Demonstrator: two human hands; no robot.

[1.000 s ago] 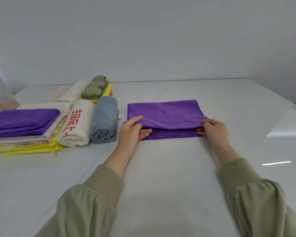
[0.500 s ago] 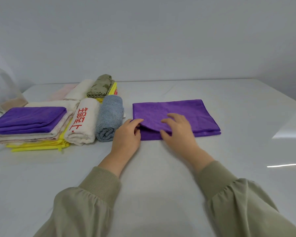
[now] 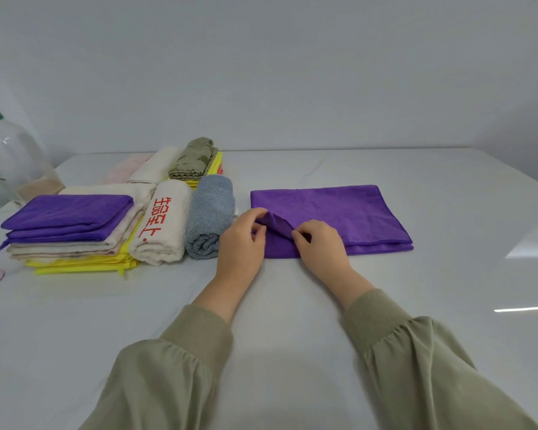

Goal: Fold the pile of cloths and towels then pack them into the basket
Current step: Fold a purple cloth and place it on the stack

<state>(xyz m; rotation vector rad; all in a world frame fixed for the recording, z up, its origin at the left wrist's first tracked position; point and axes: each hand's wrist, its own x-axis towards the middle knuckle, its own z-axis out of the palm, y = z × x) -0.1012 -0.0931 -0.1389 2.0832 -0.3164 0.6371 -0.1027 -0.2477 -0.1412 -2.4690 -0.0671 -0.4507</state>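
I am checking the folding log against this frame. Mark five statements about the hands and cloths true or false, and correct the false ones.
1. The left hand and the right hand both pinch the top layer of the purple cloth near its left end. True.
2. The grey towel lies spread flat. False: it is rolled, beside the white towel with red characters.
3. A folded purple cloth tops the stack at the left. True.
4. A basket stands beside the stack. False: no basket is in view.
5. The yellow cloth lies on top of the stack. False: it is at the bottom.
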